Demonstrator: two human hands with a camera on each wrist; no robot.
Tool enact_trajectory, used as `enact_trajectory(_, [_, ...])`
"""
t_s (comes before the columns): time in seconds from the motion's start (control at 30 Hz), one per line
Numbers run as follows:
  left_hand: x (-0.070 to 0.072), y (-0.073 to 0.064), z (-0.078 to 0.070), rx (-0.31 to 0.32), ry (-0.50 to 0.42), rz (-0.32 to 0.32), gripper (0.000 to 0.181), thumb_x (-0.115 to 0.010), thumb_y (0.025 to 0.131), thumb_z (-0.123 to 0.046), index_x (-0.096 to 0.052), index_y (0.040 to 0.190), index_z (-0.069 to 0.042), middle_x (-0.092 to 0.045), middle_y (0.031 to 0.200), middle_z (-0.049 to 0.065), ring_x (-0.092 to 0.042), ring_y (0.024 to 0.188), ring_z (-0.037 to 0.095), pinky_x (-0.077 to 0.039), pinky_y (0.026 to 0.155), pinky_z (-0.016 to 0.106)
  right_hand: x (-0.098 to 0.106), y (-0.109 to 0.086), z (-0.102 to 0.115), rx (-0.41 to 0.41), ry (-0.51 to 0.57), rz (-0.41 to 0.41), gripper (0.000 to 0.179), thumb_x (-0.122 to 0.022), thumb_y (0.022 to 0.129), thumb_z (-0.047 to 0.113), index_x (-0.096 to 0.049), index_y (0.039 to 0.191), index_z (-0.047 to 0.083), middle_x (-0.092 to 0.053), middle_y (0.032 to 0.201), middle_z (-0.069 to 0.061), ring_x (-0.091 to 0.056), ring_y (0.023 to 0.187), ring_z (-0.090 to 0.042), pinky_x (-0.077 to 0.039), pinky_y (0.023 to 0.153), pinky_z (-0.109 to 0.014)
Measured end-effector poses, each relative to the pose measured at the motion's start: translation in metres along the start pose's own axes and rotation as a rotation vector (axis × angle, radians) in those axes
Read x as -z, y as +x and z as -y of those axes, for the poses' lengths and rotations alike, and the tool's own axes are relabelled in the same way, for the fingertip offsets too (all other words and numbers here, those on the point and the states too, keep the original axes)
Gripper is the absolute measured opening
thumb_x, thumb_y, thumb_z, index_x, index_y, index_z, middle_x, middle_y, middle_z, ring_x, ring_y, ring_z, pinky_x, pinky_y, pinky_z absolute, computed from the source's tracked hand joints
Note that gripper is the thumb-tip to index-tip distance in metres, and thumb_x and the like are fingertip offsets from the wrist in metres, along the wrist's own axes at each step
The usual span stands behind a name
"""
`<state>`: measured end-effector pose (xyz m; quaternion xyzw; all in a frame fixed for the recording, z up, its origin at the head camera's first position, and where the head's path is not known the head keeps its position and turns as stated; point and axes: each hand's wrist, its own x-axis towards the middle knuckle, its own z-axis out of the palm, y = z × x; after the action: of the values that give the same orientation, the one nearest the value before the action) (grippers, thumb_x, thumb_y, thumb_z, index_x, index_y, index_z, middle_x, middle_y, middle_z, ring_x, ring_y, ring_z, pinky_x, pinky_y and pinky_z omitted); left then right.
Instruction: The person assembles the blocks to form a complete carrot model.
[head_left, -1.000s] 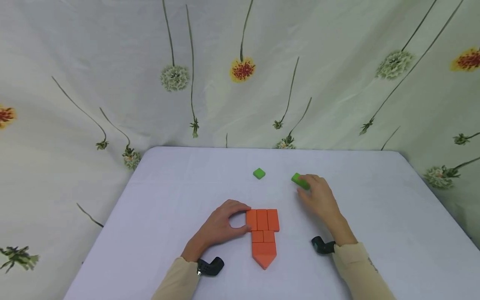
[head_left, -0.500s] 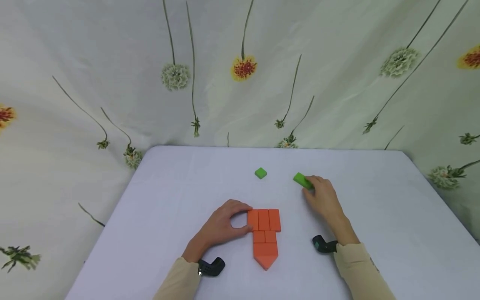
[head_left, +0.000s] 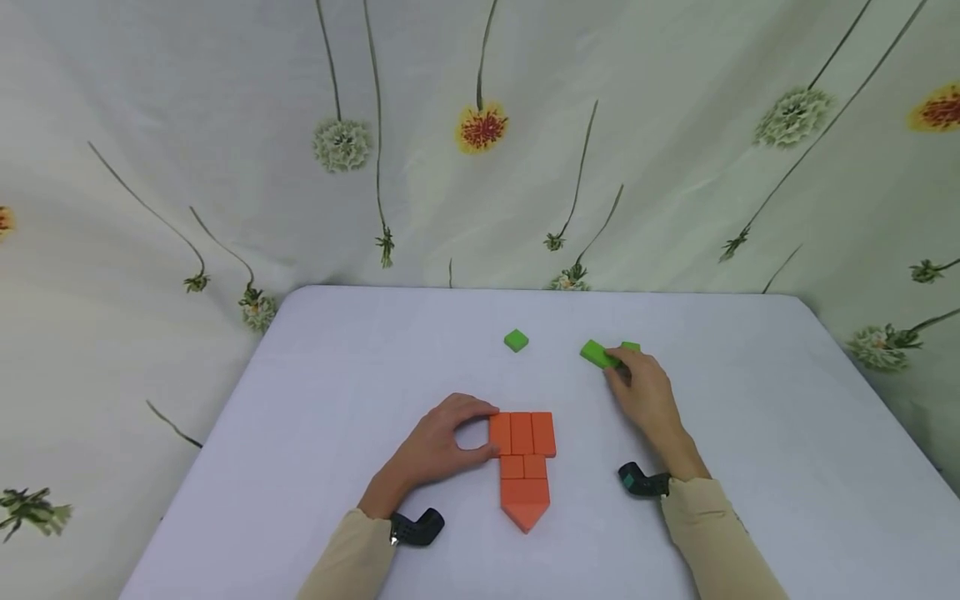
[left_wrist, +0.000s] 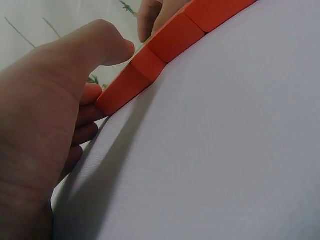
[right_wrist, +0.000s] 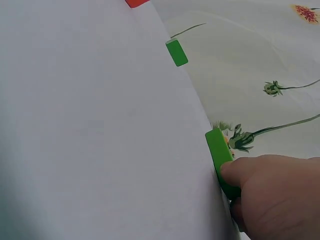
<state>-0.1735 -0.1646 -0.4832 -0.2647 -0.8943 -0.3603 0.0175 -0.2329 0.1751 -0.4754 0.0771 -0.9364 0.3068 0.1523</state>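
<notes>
In the head view, my left hand (head_left: 442,448) holds the left block (head_left: 500,433) of an orange block figure, index finger at its far end and thumb at its near end. The figure has a row of upright blocks on top, two small squares (head_left: 523,467) below, then a wide block and a triangle (head_left: 525,517) pointing toward me. My right hand (head_left: 651,398) pinches a green rectangular block (head_left: 597,353), thumb lying on it in the right wrist view. Behind those fingers a second green piece (head_left: 631,345) peeks out, mostly hidden.
A small green block (head_left: 516,340) lies turned like a diamond near the table's far side. The white table (head_left: 337,350) ends at a hanging flowered cloth (head_left: 420,208). Black wrist cameras (head_left: 417,528) sit at both wrists.
My right fingers have drawn back a little along the green block, and a second green piece now shows behind them. My left hand stays on the orange block. The head view shifts slightly.
</notes>
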Motion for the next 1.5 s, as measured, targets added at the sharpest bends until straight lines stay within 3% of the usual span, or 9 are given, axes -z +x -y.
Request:
enact_trajectory(0.43, [-0.002,-0.002,0.001,-0.006,-0.003,-0.016,0.046,-0.084,0.086,-0.031,-0.069,0.13,-0.024,-0.067,0.126,-0.008,-0.059,0.122,0.013,-0.054,0.104,0.039,-0.006,0.001,0.007,0.006,0.161,0.021,0.032,-0.072,0.095,0.006,-0.07,0.127,0.003,-0.07,0.126,-0.02,-0.069,0.106,-0.037,-0.056,0.092,-0.053])
enact_trajectory(0.8, [0.001,-0.001,-0.001,0.0,0.001,-0.009,0.047,-0.084,0.086,-0.03,-0.069,0.13,-0.023,-0.067,0.127,-0.007,-0.059,0.123,0.014,-0.053,0.105,0.04,-0.015,-0.002,0.024,0.08,0.295,0.084,0.031,-0.074,0.095,0.007,-0.071,0.126,0.004,-0.07,0.128,-0.017,-0.07,0.111,-0.033,-0.058,0.096,-0.048])
enact_trajectory(1.17, [0.001,0.002,-0.002,-0.006,0.007,-0.006,0.047,-0.084,0.087,-0.029,-0.069,0.13,-0.023,-0.067,0.127,-0.007,-0.059,0.124,0.014,-0.053,0.105,0.04,-0.018,-0.007,0.042,0.188,0.332,0.121,0.032,-0.075,0.092,0.002,-0.072,0.124,0.005,-0.072,0.125,-0.012,-0.066,0.117,-0.029,-0.058,0.096,-0.043])
enact_trajectory(1.5, [0.0,0.002,-0.002,0.006,0.011,0.005,0.047,-0.084,0.087,-0.031,-0.068,0.131,-0.024,-0.067,0.127,-0.007,-0.059,0.123,0.014,-0.053,0.105,0.04,-0.023,-0.015,0.056,0.241,0.312,0.251,0.034,-0.075,0.093,0.007,-0.073,0.126,0.012,-0.072,0.127,-0.004,-0.066,0.116,-0.023,-0.059,0.096,-0.041])
